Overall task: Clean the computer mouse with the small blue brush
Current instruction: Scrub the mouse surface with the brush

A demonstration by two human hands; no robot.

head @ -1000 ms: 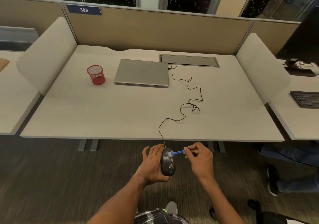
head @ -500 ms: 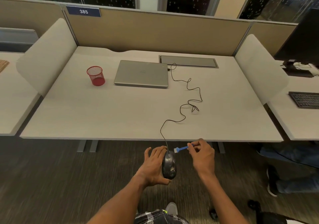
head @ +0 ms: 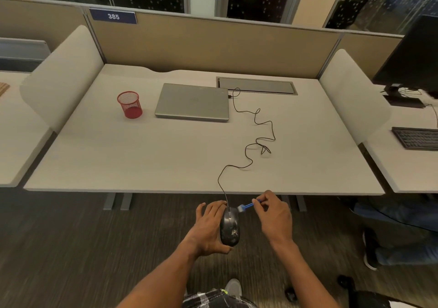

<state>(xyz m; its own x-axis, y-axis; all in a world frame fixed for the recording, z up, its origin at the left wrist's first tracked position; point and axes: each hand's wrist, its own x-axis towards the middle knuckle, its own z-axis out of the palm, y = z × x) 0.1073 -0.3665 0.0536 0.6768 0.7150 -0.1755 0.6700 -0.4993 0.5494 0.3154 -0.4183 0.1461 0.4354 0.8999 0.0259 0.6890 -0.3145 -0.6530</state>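
Observation:
A black wired computer mouse is held in front of the desk edge, cupped from the left by my left hand. My right hand pinches the handle of the small blue brush, whose pale bristle end touches the front right corner of the mouse. The mouse's black cable runs up over the desk in loose curls to the closed grey laptop.
A red mesh pen cup stands left of the laptop on the pale desk. A grey cable hatch lies behind. Side dividers flank the desk. A keyboard and monitor sit on the right neighbouring desk. Someone's legs are at right.
The brush tip has moved from the mouse's front top to its front right corner. Both hands and the mouse have shifted slightly; the mouse is turned more upright towards the camera.

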